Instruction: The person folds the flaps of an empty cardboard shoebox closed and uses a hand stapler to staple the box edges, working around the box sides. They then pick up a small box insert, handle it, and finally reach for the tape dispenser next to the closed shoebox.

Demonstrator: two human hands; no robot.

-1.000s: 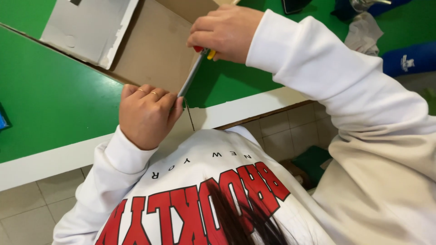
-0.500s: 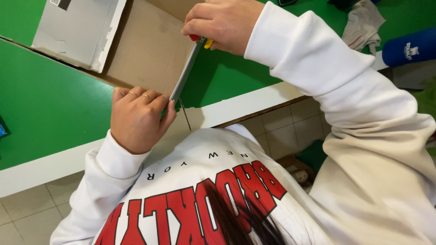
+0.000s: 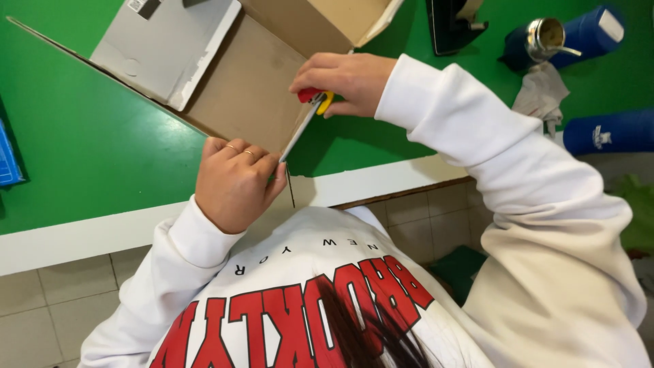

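At the far left, a blue object lay on the green surface. Your left hand was clenched on the near corner of the cardboard panel, which stood tilted on the surface with a grey flap folded over it. That panel looked light and stiff but easily creased, so holding it close to the cut edge seemed wise. Your right hand grasped a red-and-yellow utility knife, its blade running down the panel's edge toward your left fingers; that closeness looked risky. Further right stood a black object, a blue flask and a grey cloth
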